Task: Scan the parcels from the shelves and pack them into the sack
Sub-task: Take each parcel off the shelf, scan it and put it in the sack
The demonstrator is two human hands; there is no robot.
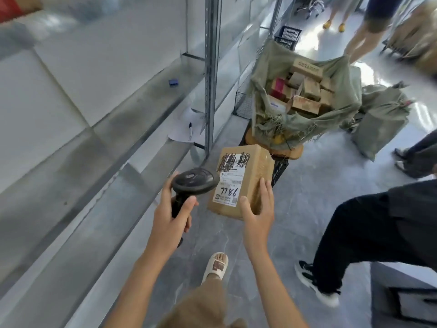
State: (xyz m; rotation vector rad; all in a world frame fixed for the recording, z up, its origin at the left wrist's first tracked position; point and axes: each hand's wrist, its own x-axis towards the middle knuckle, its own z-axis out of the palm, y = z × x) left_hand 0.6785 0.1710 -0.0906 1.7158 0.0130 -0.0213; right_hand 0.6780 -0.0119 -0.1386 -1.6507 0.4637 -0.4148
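A: While held label-up over the floor, between shelving and sack: one brown parcel [241, 182], white label [230, 183] marked 7786, scribbled over at top.

B: Grip on it?

A: Right hand [256, 209], thumb across near face, fingers curled round right edge. Clasped, not pinched.

B: And the other?

A: Left hand [169, 217], wrapped round handle of black scanner [195, 181]; head of scanner just beside label, nearly touching parcel's left edge.

B: Step in hand?

A: Judged as scanning, or just about to. Whether read had registered: cannot tell.

B: Next move?

A: Probably carrying parcel forward and dropping over rim of green sack [305, 119]. Called for a lift above frayed rim, then placing onto boxes [305, 91] heaped inside; sack already fairly full, so little room on top.

B: Surroundings?

A: Metal shelves [113, 147] at left; on them a sheet of paper [184, 129] with pen [190, 130], and a small blue item [173, 82] higher up. Upright post [210, 74] near path. Black crate [288, 36] behind sack. Second, tied sack [380, 119] to right of it.

B: Obstructions?

A: Leg in black trousers [354, 240] at right, stepping close to route. Further legs beyond sack. Own sandalled foot [216, 266] below. Passage narrow; risk of brushing bystander.
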